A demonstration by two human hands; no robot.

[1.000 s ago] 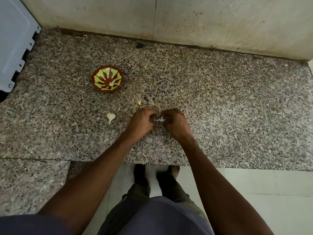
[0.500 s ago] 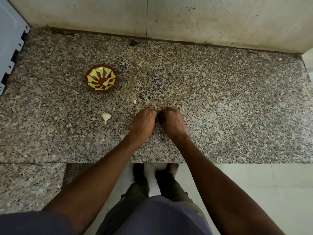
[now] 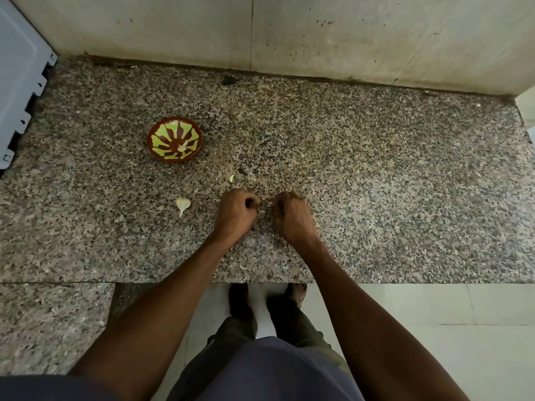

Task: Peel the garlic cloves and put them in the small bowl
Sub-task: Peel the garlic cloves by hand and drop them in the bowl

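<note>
A small red bowl with a yellow-green pattern (image 3: 151, 138) stands on the granite counter (image 3: 390, 183), with one pale peeled clove (image 3: 183, 145) inside. An unpeeled garlic clove (image 3: 182, 204) lies on the counter to the left of my hands. A small pale garlic scrap (image 3: 231, 178) lies just beyond them. My left hand (image 3: 236, 214) and my right hand (image 3: 292, 217) rest close together on the counter with their fingers curled. They pinch a garlic clove between their fingertips, and only a pale sliver of it shows in the narrow gap.
A grey plastic crate (image 3: 20, 82) stands at the counter's left end. A stained wall (image 3: 318, 33) closes the back, with a dark lump (image 3: 228, 80) at its foot. Bits of skin (image 3: 243, 267) lie near the front edge. My feet are on the tiled floor below.
My hands were pressed together over the clove and have drawn slightly apart, opening a narrow gap. The clove, plainly visible a second ago, is now mostly hidden.
</note>
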